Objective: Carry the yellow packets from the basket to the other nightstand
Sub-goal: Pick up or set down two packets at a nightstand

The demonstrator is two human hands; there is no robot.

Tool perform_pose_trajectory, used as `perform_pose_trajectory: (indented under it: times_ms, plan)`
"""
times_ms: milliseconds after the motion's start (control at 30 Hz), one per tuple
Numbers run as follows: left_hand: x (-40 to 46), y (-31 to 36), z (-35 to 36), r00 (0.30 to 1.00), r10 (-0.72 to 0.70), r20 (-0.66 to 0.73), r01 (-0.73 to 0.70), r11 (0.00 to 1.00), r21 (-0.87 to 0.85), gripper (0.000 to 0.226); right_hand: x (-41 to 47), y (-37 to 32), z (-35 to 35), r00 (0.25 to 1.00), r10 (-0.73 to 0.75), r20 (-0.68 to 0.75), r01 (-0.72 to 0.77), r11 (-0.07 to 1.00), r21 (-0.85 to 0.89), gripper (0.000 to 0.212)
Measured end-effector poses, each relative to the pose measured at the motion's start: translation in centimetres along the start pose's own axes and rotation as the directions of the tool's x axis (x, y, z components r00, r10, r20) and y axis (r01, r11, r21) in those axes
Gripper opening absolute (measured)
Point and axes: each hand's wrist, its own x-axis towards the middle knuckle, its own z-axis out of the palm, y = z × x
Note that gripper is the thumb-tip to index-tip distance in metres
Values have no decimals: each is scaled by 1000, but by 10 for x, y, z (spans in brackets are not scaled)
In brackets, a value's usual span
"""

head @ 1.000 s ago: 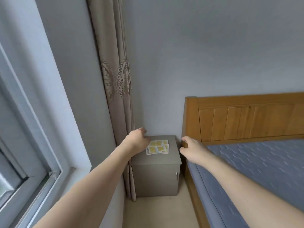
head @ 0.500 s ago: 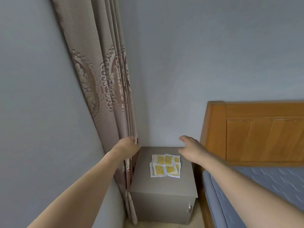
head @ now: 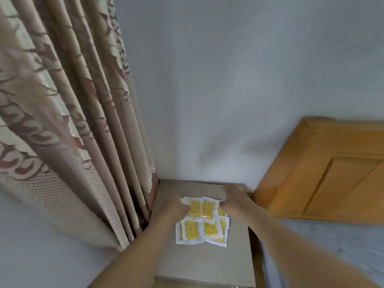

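- The left hand [head: 176,206] rests at the left edge of the yellow packets [head: 202,221], touching the upper-left one. Motion blur hides its fingers, so whether they grip a packet or lie flat cannot be told.
- The right hand [head: 232,199] sits at the upper-right edge of the same group, over the far right part of the nightstand. It is blurred too, and its finger position cannot be told.
- The packets lie between the two hands, flat and overlapping, in roughly two rows. Each is a white-bordered sachet with a yellow centre.
- Both forearms reach in from the lower edge of the view and converge toward the packets, the left from lower left and the right from lower right.
- The packets rest on the grey nightstand [head: 199,260], which stands against the wall [head: 228,90].
- A patterned beige curtain [head: 72,111] hangs just left of the nightstand.
- A wooden headboard [head: 332,173] stands just right of it, with a blue mattress [head: 342,246] below.
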Motion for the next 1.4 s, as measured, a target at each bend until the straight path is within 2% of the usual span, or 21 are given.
perform_pose_trajectory:
  times_ms: [67,133,333,500,633,700,767,867,1067,1233,1400]
  plan:
    - [36,-10,19,999,-32,28,31,999,43,23,49,9,15,999,14,40,-12,999,-44,51]
    - [68,-24,39,996,-66,58,61,995,81,4,95,19,33,997,17,73,-9,995,-104,53]
    - [151,-68,117,954,-293,59,289,955,70,30,209,53,100,988,44,146,-10,975,-223,48]
    - [188,-90,170,894,-445,-49,448,886,119,77,262,81,147,986,53,159,9,930,-369,44]
    - [200,-97,183,868,-473,-151,494,855,157,91,285,96,165,993,53,108,-2,905,-424,66]
    - [203,-98,183,864,-477,-161,501,843,193,89,292,98,167,997,38,72,-5,912,-409,71]
    - [204,-98,181,859,-491,-146,511,841,177,85,298,99,168,998,32,54,-8,915,-404,62]
    - [205,-102,179,850,-514,-115,523,849,70,73,304,102,173,998,48,29,-33,929,-368,47]
    - [201,-112,183,851,-511,-125,493,857,-149,60,310,106,187,996,86,16,-76,939,-336,38]
    - [198,-121,181,893,-444,-73,415,875,-249,30,313,110,192,995,98,-31,-103,949,-298,38]
    - [195,-128,174,923,-385,-12,364,883,-297,16,307,110,190,998,13,-68,-34,948,-317,34]
